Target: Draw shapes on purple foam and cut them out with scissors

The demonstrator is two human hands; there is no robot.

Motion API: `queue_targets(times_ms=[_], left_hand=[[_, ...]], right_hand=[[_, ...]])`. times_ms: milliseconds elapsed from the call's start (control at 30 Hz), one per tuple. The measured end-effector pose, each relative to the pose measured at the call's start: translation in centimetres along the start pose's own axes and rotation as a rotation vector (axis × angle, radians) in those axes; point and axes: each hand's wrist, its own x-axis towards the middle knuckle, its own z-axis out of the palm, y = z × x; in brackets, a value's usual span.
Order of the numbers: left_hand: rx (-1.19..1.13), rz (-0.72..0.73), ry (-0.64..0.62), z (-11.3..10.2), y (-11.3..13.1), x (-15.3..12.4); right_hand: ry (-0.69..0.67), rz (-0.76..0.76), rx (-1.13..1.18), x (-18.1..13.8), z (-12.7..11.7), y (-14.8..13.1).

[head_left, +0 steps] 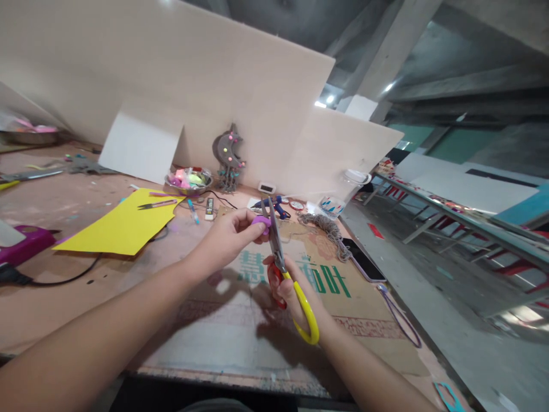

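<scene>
Between the thumb and fingers of my left hand (235,233) is a small purple piece (262,224), perhaps paper or felt; its full shape is partly covered by the fingers. My right hand (294,286) grips a pair of scissors (277,246) with one yellow and one red handle. The blades point up and away from me, slightly parted, right at the purple piece's edge. Both hands are held above a brown cardboard sheet (369,337) with green printed characters.
Yellow paper (111,229) with a slim cutter on it lies at left. Behind stand a metal bowl (189,182) of colourful bits and a grey moon ornament (229,151). A blue glue gun (278,207), grey yarn (328,228) and a phone (364,260) lie toward the right edge.
</scene>
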Motion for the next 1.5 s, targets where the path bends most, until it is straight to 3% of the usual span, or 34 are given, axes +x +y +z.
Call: queue_targets(times_ms=[567,1500], left_hand=[[-0.014,-0.008,0.006,0.05,-0.45,-0.02],[0.049,-0.017,0.002,-0.57,0.36,0.33]], right_hand=[[0.014,-0.022,-0.02,0.09,0.02,-0.03],[0.026,0.077,0.119,0.11,0.38,-0.53]])
